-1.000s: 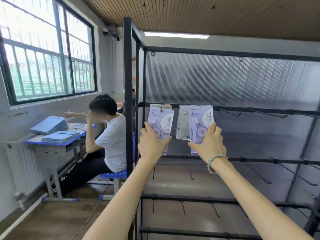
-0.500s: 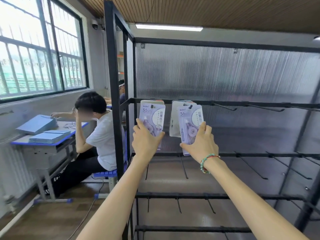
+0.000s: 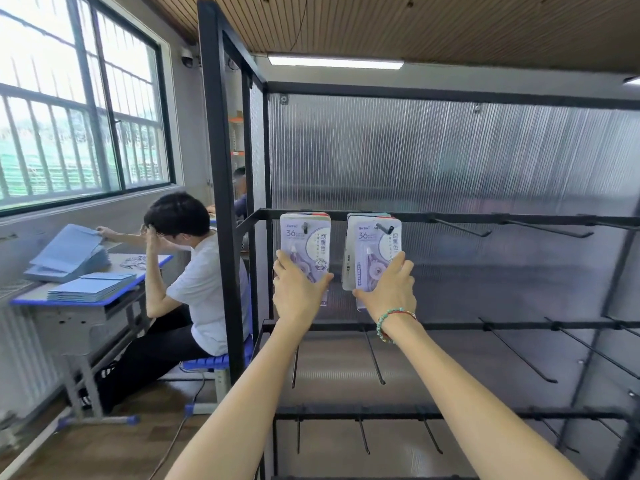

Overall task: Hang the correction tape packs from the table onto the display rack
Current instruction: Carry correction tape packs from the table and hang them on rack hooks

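Two lilac correction tape packs hang at the left end of the black display rack [image 3: 450,216], on its top bar. My left hand [image 3: 298,289] grips the lower part of the left pack [image 3: 306,240], whose hole sits over a hook. My right hand [image 3: 388,289] grips the lower part of the right pack [image 3: 374,244], and a hook tip pokes through its top. More packs hang behind each front one. Both arms reach up from below.
Bare hooks [image 3: 460,228] stick out toward me along the rack bars to the right and on the lower rows. A person [image 3: 194,271] sits at a desk [image 3: 86,299] with blue folders, left of the rack post [image 3: 218,188], under a window.
The right pack, held tilted in front of its hook a second ago, now sits on the hook. The left pack has stayed hooked. My view has shifted a little.
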The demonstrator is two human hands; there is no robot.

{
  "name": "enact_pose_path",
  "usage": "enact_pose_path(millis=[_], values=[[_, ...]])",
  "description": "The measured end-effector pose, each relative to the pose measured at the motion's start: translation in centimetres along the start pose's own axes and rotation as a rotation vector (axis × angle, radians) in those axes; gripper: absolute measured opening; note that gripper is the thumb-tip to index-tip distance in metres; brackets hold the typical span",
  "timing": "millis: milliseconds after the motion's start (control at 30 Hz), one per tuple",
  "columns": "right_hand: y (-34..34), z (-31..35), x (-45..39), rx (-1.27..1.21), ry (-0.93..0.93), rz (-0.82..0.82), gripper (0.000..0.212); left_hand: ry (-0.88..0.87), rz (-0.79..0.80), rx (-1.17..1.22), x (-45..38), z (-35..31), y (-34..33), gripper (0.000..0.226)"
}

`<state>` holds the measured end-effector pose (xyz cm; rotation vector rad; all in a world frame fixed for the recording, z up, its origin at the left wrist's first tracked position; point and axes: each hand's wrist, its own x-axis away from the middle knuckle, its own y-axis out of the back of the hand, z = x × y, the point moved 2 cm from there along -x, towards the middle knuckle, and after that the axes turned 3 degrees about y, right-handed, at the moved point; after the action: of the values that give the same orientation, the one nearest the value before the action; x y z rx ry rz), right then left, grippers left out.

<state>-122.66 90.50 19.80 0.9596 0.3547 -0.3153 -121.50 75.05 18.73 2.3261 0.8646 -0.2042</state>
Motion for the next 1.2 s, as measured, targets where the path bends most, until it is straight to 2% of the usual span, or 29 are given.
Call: enact_pose_path(millis=[167,333,400,500,600,733,933,1100,1200], values=[[-0.5,-0.2,-0.2,0.004,0.005,-0.011,0.112,-0.014,0.008,0.007,-0.7,0.3,-0.1,0.111],[-0.4,-0.3,0.9,-0.036,0.025,0.0,0.113,-0.044,0.009,-0.121,0.1,0.9,1.1,0.117],[0.0,-0.4,1.8,-0.045,0.052,-0.008,0.11,-0.106,0.002,-0.159,0.7,1.3,1.8,0.11],[0.9,-0.5,3.6,-0.096,0.139,-0.007,0.094,-0.218,0.036,-0.122,2.3,1.9,2.9,0.092],[2.1,-0.5,5.8,-0.115,0.243,0.039,0.08,-0.244,0.082,-0.062,4.7,2.4,4.6,0.078],[3.8,0.0,9.1,-0.16,0.348,0.135,0.072,-0.261,0.086,-0.11,9.3,3.1,7.5,0.072],[4.8,2.0,15.4,-0.241,0.517,0.286,0.066,-0.138,-0.011,-0.199,17.0,6.0,14.1,0.068],[3.6,5.2,23.0,-0.299,0.666,0.415,0.062,0.035,-0.096,-0.331,24.8,10.5,21.0,0.067],[2.1,8.7,28.9,-0.34,0.738,0.551,0.062,0.163,-0.16,-0.419,30.3,13.6,26.7,0.065]])
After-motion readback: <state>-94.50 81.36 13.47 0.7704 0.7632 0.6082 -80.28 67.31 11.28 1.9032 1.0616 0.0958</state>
